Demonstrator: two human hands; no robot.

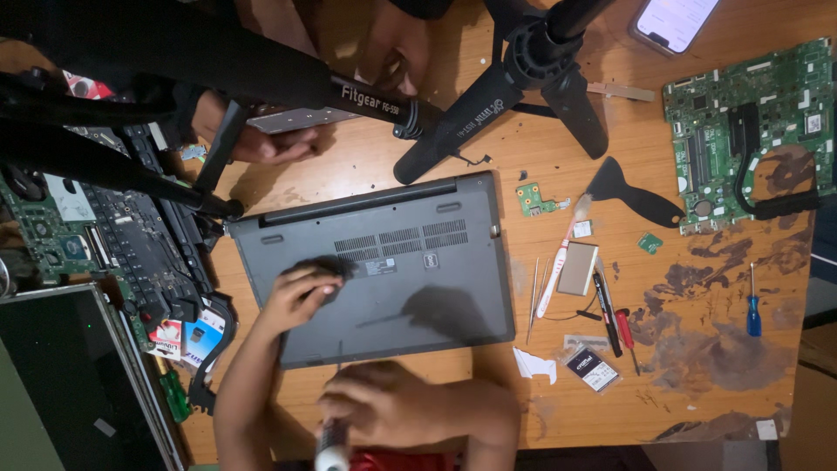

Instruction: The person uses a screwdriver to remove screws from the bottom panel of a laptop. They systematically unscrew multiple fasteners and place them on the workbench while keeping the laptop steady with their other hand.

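Two hands on grey laptop (384, 266), underside up; left hand (296, 296) fingers pressing; right hand (384, 406) gripping screwdriver (332, 440).

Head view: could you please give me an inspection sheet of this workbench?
Surface: wooden table, dark stained patches.
Job's things: grey laptop lying base up; screwdriver.
Clutter: green circuit board, black pry tool, blue-handled screwdriver, tweezers, phone.
Grippers: left hand rests on the laptop; right hand grips the screwdriver.
Cables: nothing seen.
Surroundings: black tripod overhead; another person's hand at the far edge.
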